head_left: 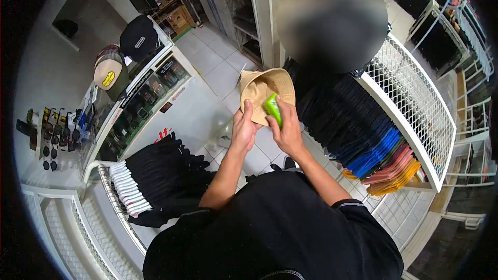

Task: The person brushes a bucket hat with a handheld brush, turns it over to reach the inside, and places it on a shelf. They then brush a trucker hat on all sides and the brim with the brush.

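Sunglasses sit at the left side of the frame, with caps above a glass-fronted display case to their right and black garments hanging below it, lower left of centre. The case's white end stands left of the left hand, with a strip of tiled floor between. That hand is clamped on the lower left of the beige bucket hat, thumb on the near side, at the centre of the frame; the hat's hollow faces up toward the head camera. Just right of that thumb, over the hat's lower right part, lies the green object, its long axis running steeply from upper left to lower right. The right hand is closed around it and is the nearer to it; whether it touches the fabric cannot be told. Farther right, the packed garment rack bounds that side, its dark clothes near the right hand, while more open floor shows upper left of the hat.
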Available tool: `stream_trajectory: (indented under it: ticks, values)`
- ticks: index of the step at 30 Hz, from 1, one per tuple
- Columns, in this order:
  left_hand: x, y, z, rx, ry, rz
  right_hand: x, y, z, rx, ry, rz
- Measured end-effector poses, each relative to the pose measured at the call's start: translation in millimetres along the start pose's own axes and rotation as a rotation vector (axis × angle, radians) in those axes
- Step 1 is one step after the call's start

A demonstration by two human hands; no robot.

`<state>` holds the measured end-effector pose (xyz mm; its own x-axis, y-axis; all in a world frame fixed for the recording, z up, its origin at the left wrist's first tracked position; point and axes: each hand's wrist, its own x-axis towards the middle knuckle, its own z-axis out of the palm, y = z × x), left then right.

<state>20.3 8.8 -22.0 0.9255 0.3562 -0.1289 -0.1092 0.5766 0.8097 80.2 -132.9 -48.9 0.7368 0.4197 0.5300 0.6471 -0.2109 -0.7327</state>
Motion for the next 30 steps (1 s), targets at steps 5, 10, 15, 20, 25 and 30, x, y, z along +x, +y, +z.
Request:
stream_trajectory:
  ticks: [5, 10, 15, 20, 25, 30]
  values:
    - [5, 9, -7, 0.067, 0.107, 0.007, -6, 14, -10, -0.078, -0.013, 0.160]
    - [7, 3, -7, 0.072, 0.039, 0.012, -1, -5, 4, -0.004, 0.003, -0.040]
    - [3, 21, -2, 0.068, 0.134, 0.042, -18, 30, -3, -0.141, -0.019, 0.213]
    - [7, 12, -8, 0.054, 0.064, 0.002, 5, -16, -5, -0.050, -0.131, 0.006]
    - [3, 31, -11, 0.048, 0.169, 0.001, -16, 28, -5, -0.109, -0.088, 0.194]
    - [8, 45, -6, 0.030, 0.134, 0.017, 9, -4, -14, -0.067, -0.128, 0.058]
